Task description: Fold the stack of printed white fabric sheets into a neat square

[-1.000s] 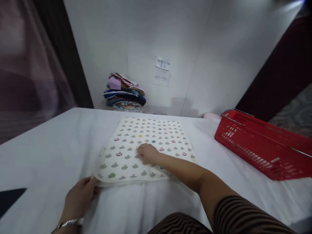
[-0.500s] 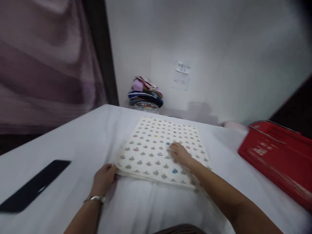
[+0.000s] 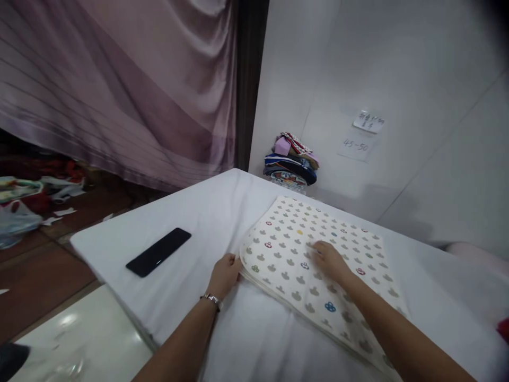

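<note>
A folded white cloth with a print of grey mushroom-like shapes and a few coloured ones lies spread on the white-covered table. At its near left corner, my left hand has its fingers closed on the layered edge; a bracelet circles that wrist. My right hand rests palm down on the middle of the cloth, its fingers laid against the surface and slightly bent. Part of the print is hidden under my right forearm.
A black phone lies left on the white table. Folded clothes are stacked by the wall, near paper notes. A pink curtain hangs left. A plastic bag is on the floor; something red shows far right.
The view has swung left, so the table and cloth appear farther right and the red box is nearly out of frame. Both hands keep about the same places on the cloth.
</note>
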Motion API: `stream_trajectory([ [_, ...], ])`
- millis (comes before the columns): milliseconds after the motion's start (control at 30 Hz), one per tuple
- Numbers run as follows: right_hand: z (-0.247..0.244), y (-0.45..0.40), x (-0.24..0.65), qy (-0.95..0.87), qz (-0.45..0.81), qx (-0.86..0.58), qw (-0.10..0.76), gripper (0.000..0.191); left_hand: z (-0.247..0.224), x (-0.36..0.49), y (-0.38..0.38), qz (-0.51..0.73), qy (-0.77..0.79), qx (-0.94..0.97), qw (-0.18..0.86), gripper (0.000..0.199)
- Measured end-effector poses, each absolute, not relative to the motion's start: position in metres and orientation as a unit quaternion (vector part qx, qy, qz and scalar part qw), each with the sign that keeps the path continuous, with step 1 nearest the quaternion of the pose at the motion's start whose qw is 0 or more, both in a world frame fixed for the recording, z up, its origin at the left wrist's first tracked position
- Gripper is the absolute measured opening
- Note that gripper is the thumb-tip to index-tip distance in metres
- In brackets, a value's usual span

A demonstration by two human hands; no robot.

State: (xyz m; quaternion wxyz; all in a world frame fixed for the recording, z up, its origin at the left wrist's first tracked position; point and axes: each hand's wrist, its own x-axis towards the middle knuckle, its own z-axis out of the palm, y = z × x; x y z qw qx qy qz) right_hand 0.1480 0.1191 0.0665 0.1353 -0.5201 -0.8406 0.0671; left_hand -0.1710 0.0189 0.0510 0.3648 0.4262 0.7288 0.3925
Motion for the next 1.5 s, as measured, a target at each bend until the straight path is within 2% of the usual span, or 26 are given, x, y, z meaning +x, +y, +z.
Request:
stream_trajectory([
  [133,0.069,0.149,0.053,-0.885,0.107,-0.424,0.159,0.038,0.044,-0.173,0.019,0.403,0.721,0.439,0.354,0.023],
  [267,0.066,0.176,-0.004,-0.893,0.104,-0.409,0.158,0.037,0.040,-0.174,0.018,0.401,0.717,0.449,0.351,0.022],
  [433,0.052,0.184,0.024,-0.892,0.080,-0.421,0.141,0.024,0.036,-0.177,0.016,0.417,0.704,0.439,0.372,0.018],
  [600,0.055,0.176,0.054,-0.890,0.069,-0.431,0.132,0.019,0.037,-0.179,0.015,0.421,0.692,0.433,0.396,0.016],
  [833,0.063,0.207,-0.014,-0.902,0.089,-0.387,0.172,0.033,0.048,-0.178,0.013,0.418,0.688,0.422,0.417,0.015],
  [967,0.069,0.225,-0.040,-0.940,0.119,-0.298,0.113,0.035,0.047,-0.178,0.013,0.416,0.691,0.420,0.417,0.016],
  [1067,0.070,0.225,-0.042,-0.957,0.153,-0.233,0.078,0.035,0.046,-0.179,0.013,0.417,0.687,0.421,0.420,0.017],
  [1333,0.073,0.191,-0.040,-0.958,0.214,-0.155,0.110,0.026,0.046,-0.179,0.014,0.418,0.687,0.416,0.425,0.015],
  [1500,0.074,0.177,-0.041,-0.956,0.224,-0.145,0.126,0.027,0.045,-0.177,0.014,0.423,0.684,0.414,0.425,0.017],
])
